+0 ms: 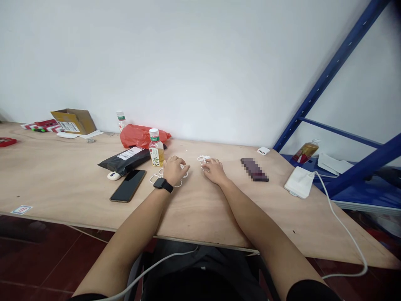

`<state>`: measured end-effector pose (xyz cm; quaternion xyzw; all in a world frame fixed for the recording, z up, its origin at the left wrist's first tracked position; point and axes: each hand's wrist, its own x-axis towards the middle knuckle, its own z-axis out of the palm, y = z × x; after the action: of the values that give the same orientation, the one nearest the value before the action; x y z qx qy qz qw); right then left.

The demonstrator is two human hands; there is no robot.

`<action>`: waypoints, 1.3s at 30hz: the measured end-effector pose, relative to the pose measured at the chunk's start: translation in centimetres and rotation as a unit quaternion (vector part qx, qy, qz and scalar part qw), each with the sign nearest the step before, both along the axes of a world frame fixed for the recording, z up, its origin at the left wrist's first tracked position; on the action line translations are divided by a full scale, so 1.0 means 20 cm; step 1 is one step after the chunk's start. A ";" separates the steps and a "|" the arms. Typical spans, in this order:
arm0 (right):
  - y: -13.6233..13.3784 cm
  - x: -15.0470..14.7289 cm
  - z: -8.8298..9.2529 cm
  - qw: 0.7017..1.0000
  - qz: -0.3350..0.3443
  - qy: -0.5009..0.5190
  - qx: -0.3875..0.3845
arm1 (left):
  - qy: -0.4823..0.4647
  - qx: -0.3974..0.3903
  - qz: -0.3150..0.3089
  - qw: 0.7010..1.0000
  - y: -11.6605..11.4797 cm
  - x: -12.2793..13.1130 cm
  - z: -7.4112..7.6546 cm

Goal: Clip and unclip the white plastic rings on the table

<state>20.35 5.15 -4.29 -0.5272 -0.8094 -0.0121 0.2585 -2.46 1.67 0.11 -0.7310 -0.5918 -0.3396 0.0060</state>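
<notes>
Several thin white rings (153,179) lie on the table around my left hand (174,170), which wears a black smartwatch (163,184). Its fingers curl over the rings, with a bit of white showing between thumb and fingertips. To the right, my right hand (214,170) reaches a second small cluster of white rings (204,158). Thumb and forefinger close together at a ring on the near side of that cluster. Both hands rest low over the wooden table (200,213); their palms are hidden.
Left of my left hand stand a drink bottle (156,148), a black parcel (128,158), a red plastic bag (134,136), a phone (128,186) and a white earbud case (113,175). At right are a blurred dark object (255,169), a white power bank (299,182) with its cable, and a blue rack (332,62).
</notes>
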 end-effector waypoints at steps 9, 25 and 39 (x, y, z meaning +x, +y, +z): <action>-0.02 -0.02 0.02 0.999 0.046 -0.014 0.004 | 0.032 -0.023 -0.109 0.993 0.00 0.06 -0.06; -0.09 -0.22 0.03 0.891 0.086 0.443 -0.054 | -0.223 -0.062 -0.210 0.950 0.02 0.08 -0.08; -0.13 -0.23 0.07 0.920 0.152 0.361 -0.006 | -0.244 -0.052 -0.178 0.952 0.00 0.09 -0.06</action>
<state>15.77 2.57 -2.94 -0.3675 -0.7315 0.2241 0.5287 -0.69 1.77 -1.14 -0.7184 -0.4524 -0.4723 -0.2369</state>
